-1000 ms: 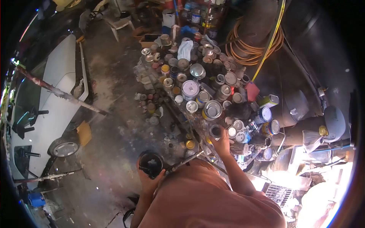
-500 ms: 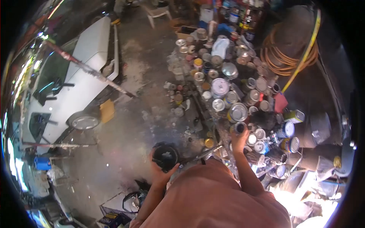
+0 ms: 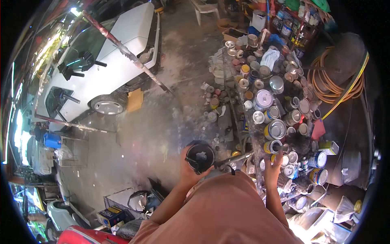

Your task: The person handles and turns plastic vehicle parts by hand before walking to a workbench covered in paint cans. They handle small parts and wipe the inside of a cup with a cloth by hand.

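Note:
My left hand (image 3: 190, 167) is wrapped round a round black container (image 3: 200, 156), held above the floor in front of my body. Its inside is dark with a pale patch in the middle; whether that is liquid or a reflection I cannot tell. At the near edge of the crowded bench, my right hand (image 3: 272, 166) has its fingers drawn together just below an open can with a yellow label (image 3: 269, 147). A short dark strip (image 3: 285, 149) crosses by the can's mouth at my fingertips; its kind is unclear. A larger yellow-labelled can (image 3: 276, 129) stands right behind.
Paint cans and lids crowd the bench, including a white-lidded can (image 3: 264, 99). An orange hose coil (image 3: 335, 81) lies at far right. Small cans (image 3: 213, 102) sit low beside the bench. A white car (image 3: 93, 77) and a slanting pole (image 3: 126, 51) stand left.
The view has swung so that the scene sits farther right and lower. My right hand has drawn slightly back from the can's rim. The black container stays in my left hand.

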{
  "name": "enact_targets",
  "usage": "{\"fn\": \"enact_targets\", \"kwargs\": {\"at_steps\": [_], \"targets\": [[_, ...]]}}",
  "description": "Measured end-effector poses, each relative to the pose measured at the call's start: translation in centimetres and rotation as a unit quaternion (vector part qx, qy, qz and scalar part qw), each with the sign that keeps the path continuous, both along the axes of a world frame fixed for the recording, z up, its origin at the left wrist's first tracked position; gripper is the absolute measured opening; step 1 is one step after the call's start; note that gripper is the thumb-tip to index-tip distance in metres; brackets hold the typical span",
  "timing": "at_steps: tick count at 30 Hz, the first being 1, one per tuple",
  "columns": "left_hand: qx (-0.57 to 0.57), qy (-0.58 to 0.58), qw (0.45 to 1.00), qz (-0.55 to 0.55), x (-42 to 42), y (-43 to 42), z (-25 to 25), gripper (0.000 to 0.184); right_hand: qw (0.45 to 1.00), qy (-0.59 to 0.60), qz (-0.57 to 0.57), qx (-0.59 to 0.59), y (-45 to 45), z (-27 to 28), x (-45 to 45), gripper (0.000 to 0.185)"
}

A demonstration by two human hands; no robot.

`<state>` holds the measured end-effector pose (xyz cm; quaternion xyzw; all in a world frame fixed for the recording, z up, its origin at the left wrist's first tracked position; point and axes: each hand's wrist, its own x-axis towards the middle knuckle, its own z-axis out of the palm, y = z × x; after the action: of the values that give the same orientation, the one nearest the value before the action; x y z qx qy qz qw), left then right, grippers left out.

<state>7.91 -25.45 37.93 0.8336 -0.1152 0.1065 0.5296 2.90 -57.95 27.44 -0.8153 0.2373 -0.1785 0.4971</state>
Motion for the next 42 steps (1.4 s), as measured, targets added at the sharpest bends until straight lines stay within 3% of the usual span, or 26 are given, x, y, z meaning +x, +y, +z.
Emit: {"fn": "enact_targets", "kwargs": {"at_steps": [3,5,7,10,13,16,19,20,23,27,36,42], "targets": [[-0.059,0.034,0.998,0.003,-0.2,-0.7,-0.2,0.093,0.988,0.041,0.122,0.082,2.2,8.9,2.0,0.061],[-0.106,0.066,0.992,-0.002,0.0,-1.0,-0.7,0.093,0.965,0.005,0.262,-0.01,3.5,12.0,2.9,0.055],[-0.12,0.074,0.99,-0.027,0.1,-1.1,-0.6,0.094,0.903,-0.037,0.399,-0.154,5.3,16.0,4.0,0.05],[-0.139,0.073,0.985,-0.069,0.0,-1.5,0.6,0.095,0.846,0.004,0.515,-0.135,7.3,18.4,4.7,0.041],[-0.144,0.068,0.983,-0.091,-0.3,-1.5,1.9,0.096,0.838,-0.001,0.537,-0.102,7.7,19.4,5.5,0.033],[-0.183,0.094,0.974,-0.092,-0.7,-1.5,3.0,0.097,0.786,-0.172,0.558,-0.204,7.6,20.5,6.9,0.027],[-0.209,0.112,0.966,-0.1,-0.9,-1.2,4.3,0.099,0.727,-0.269,0.579,-0.254,7.4,20.7,8.0,0.026],[-0.212,0.114,0.965,-0.104,-0.8,-1.2,4.8,0.1,0.758,-0.246,0.565,-0.214,8.0,20.5,7.8,0.027],[-0.22,0.093,0.961,-0.138,-0.1,-1.2,6.6,0.101,0.703,-0.322,0.592,-0.226,8.4,21.5,8.6,0.03],[-0.285,0.166,0.928,-0.173,-0.1,-1.2,7.6,0.1,0.633,-0.464,0.532,-0.317,8.9,21.9,9.1,0.03],[-0.248,0.194,0.926,-0.21,0.5,-0.7,7.5,0.115,0.703,-0.445,0.503,-0.231,9.5,19.5,8.0,0.024],[-0.185,0.183,0.919,-0.297,2.0,-0.2,7.7,0.124,0.702,-0.464,0.495,-0.216,8.9,18.9,8.0,0.028]]}}
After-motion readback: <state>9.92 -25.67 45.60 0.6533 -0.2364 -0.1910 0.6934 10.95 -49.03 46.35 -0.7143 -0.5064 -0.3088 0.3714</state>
